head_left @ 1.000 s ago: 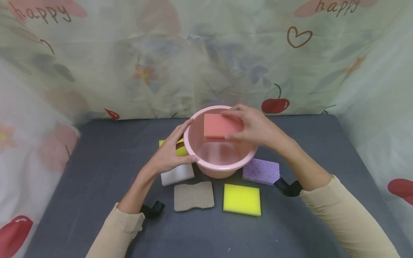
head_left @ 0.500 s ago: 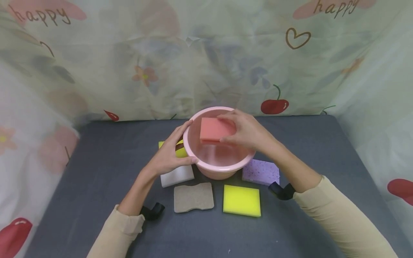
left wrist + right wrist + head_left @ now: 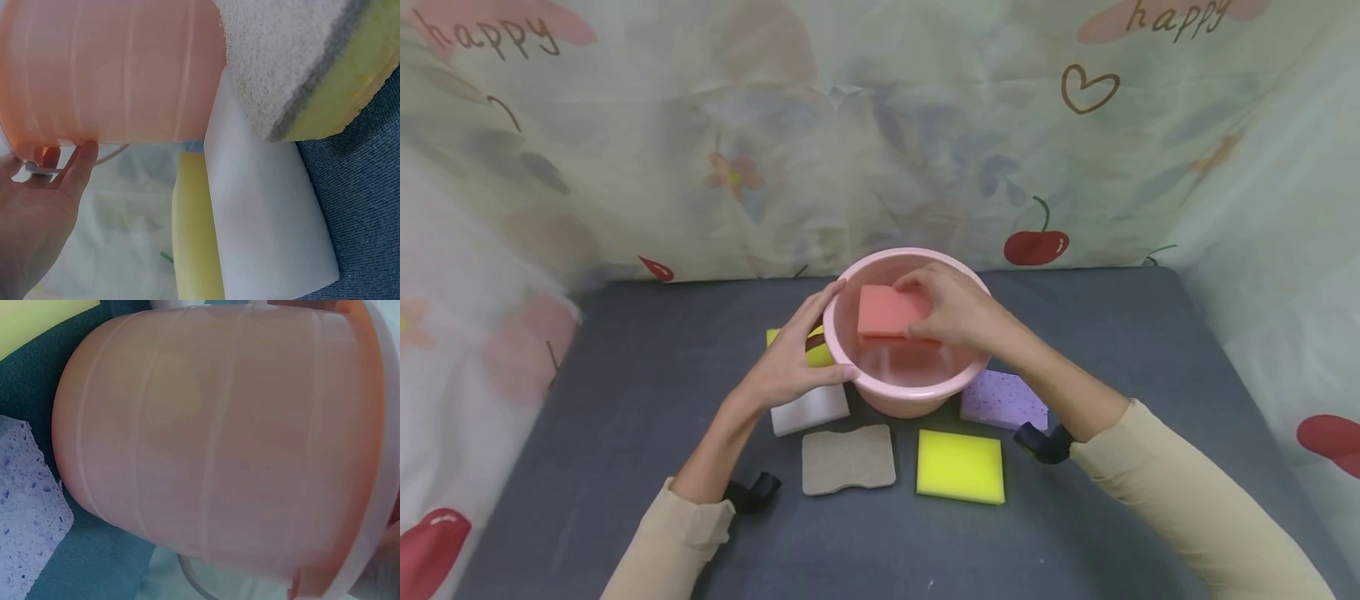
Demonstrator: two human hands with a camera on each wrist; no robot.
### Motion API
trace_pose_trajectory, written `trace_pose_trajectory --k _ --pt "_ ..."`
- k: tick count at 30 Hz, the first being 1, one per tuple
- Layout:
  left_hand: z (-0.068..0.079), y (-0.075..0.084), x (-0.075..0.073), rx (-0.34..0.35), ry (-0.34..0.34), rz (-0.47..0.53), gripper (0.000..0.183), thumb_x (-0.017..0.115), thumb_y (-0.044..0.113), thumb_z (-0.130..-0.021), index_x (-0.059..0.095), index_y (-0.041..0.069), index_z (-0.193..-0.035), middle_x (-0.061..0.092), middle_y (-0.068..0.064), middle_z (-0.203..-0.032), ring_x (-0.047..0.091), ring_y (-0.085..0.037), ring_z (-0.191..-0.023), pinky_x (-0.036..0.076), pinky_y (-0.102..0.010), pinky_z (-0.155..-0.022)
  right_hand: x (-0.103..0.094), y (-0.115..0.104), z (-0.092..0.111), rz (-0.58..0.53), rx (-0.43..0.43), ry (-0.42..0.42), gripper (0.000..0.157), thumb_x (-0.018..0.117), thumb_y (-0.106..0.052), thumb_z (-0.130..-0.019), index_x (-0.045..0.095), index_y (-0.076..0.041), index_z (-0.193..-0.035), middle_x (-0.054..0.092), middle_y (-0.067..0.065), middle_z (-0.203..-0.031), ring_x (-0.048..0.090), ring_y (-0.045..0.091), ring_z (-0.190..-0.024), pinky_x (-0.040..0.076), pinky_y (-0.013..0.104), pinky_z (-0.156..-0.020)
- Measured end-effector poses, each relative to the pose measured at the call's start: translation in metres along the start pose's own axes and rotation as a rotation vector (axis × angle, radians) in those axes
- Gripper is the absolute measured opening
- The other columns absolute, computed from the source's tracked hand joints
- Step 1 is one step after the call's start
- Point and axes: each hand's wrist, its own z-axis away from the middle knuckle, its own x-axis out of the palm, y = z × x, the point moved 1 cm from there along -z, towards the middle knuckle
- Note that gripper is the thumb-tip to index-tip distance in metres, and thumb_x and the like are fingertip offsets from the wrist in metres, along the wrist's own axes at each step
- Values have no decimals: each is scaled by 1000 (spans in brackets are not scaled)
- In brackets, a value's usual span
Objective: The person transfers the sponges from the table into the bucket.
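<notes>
A pink bucket [image 3: 904,406] stands on the dark table, its open top facing up. My left hand [image 3: 786,358] holds its left rim, thumb at the front and fingers further back. In the left wrist view the fingertips touch the bucket's wall [image 3: 125,75] near the wire handle. My right hand [image 3: 958,312] pinches a coral-pink sponge [image 3: 883,312] within the bucket's mouth, below the rim. The bucket's wall [image 3: 219,425] fills most of the right wrist view, and only a sliver of that hand shows there.
Around the bucket lie a purple speckled sponge [image 3: 1003,398], a yellow sponge [image 3: 960,467], a grey scouring sponge [image 3: 848,460] and a white sponge [image 3: 811,408]. Another yellow sponge [image 3: 820,354] is partly behind my left hand. A patterned curtain [image 3: 850,167] hangs behind the table.
My right hand has moved left and lower with the coral-pink sponge, deeper into the bucket. My left hand keeps its place on the rim.
</notes>
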Motion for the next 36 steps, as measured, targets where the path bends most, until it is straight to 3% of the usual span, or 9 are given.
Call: trace_pose_trajectory --k 8,17,36 --pt "0 0 0 -4 -1 3 100 83 31 -81 20 30 -159 25 4 -157 38 -21 -138 42 -43 -108 4 1 -6 -4 23 12 56 82 -14 -79 63 -4 -131 62 12 -129 52 26 -117 41 40 -102" --pt "0 0 0 -8 -3 5 100 83 34 -81 20 30 -159 25 2 -157 38 -21 -138 42 -45 -108 9 0 -9 39 69 -8 50 82 -18 -79 68 -8 -126 70 6 -116 58 22 -97 46 35 -84" --pt "0 -2 1 -3 7 6 100 83 36 -81 21 29 -159 26 1 -157 38 -23 -139 41 -45 -109 16 2 -18 116 173 -83 54 79 -11 -76 67 -6 -128 69 7 -115 55 25 -98 44 34 -84"
